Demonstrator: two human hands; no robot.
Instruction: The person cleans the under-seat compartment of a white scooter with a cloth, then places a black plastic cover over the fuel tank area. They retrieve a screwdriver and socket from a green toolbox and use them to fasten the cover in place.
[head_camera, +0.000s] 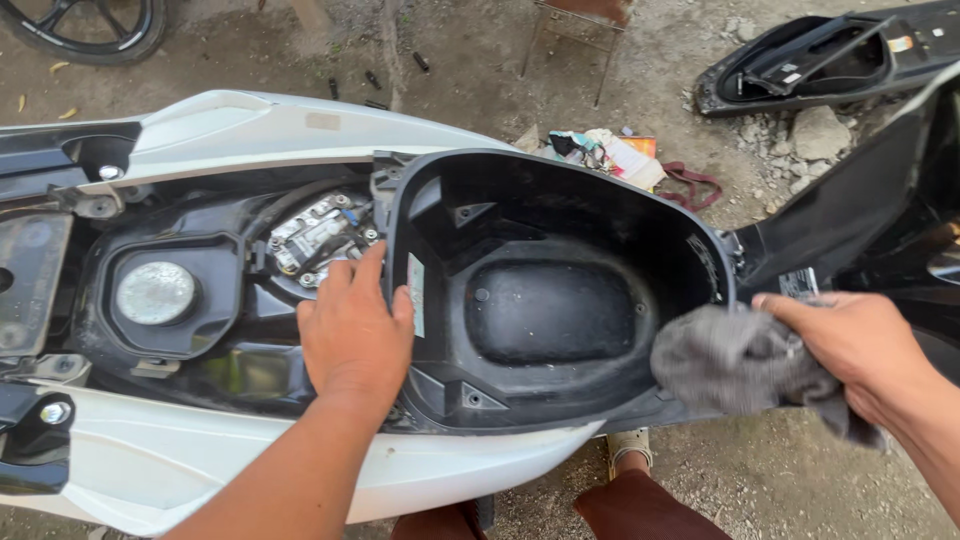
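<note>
A white scooter body (260, 125) lies below me with its seat off, showing a black under-seat storage bucket (560, 215). My left hand (352, 330) rests flat on the bucket's left rim, fingers spread, beside a metal engine part (318, 235). My right hand (850, 345) grips a grey rag (730, 360) pressed against the bucket's right rim. A round fuel cap (155, 293) sits in the black panel to the left.
A detached black seat base (830, 60) lies on the dirt at top right. A wheel (90, 25) shows at top left, a metal stool (580, 30) at top centre. Rubbish and rocks (820, 130) litter the ground. My sandalled foot (630, 450) stands below the scooter.
</note>
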